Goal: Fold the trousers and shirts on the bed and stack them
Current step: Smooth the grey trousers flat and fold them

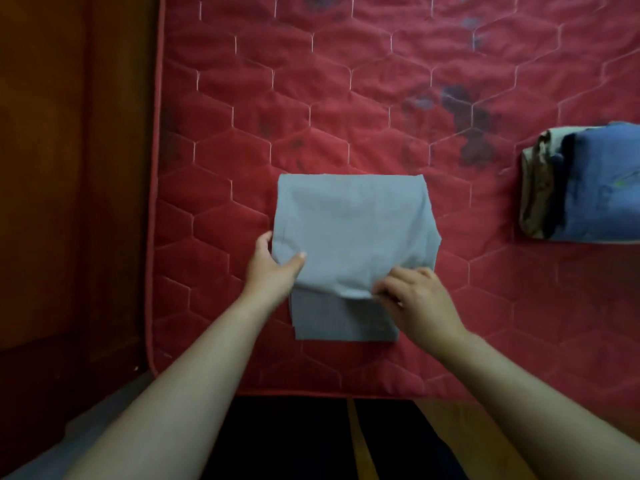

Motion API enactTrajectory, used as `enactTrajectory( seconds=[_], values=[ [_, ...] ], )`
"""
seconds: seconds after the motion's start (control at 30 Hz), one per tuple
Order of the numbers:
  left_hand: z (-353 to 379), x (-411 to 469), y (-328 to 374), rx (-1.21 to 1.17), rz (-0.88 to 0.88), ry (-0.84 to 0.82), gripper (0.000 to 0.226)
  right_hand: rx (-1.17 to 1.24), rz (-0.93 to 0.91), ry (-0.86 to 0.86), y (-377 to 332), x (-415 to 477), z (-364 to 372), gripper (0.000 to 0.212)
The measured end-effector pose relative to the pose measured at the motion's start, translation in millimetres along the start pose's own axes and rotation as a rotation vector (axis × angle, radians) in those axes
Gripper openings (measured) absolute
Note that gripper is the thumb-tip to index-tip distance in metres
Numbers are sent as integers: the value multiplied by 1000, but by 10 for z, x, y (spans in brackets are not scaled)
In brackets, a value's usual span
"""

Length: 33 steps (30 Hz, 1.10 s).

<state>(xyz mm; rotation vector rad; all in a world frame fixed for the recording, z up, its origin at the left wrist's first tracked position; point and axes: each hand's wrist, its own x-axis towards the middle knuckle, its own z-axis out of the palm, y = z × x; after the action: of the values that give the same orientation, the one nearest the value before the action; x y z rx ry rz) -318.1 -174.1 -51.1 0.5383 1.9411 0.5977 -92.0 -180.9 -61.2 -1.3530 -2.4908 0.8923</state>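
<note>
A light grey-blue garment [353, 223] lies folded on the red quilted mattress [346, 98], its upper layer doubled over a darker grey lower layer that shows near me. My left hand [273, 268] grips the left edge of the upper layer, thumb on top. My right hand [412, 296] pinches the near folded edge at its right side. At the right edge of the bed sits a stack of folded clothes [588, 188], blue denim on top and a beige camouflage piece beneath.
A dark wooden wall or wardrobe [69, 168] runs along the mattress's left side. The mattress's near edge lies just in front of me, with dark floor and a yellow stripe [360, 445] below it. Dark stains mark the mattress's far right.
</note>
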Motion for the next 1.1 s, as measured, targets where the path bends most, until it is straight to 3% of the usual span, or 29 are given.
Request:
enactTrajectory(
  seconds=[0.13, 0.27, 0.43, 0.5, 0.57, 0.7, 0.9, 1.1],
  values=[
    [103, -253, -578, 136, 48, 13, 60, 70, 50, -124, 100, -253, 117, 24],
    [180, -237, -841, 210, 80, -15, 48, 35, 399, 214, 237, -1, 195, 59],
    [162, -120, -954, 375, 30, -65, 56, 166, 665, 157, 254, 229, 481, 70],
    [198, -30, -908, 455, 60, 22, 74, 205, 680, 184, 274, 221, 610, 67],
    [278, 142, -769, 377, 96, 168, 93, 228, 698, 232, 344, 256, 693, 65],
    [526, 480, -594, 228, 49, 281, 102, 303, 778, 343, 518, 387, 804, 69],
    [570, 325, -688, 138, 101, 229, 93, 472, 761, 296, 393, 261, 824, 81],
    [584, -233, -137, 43, 323, 114, 80, 470, 758, 480, 205, -137, 174, 80]
  ],
)
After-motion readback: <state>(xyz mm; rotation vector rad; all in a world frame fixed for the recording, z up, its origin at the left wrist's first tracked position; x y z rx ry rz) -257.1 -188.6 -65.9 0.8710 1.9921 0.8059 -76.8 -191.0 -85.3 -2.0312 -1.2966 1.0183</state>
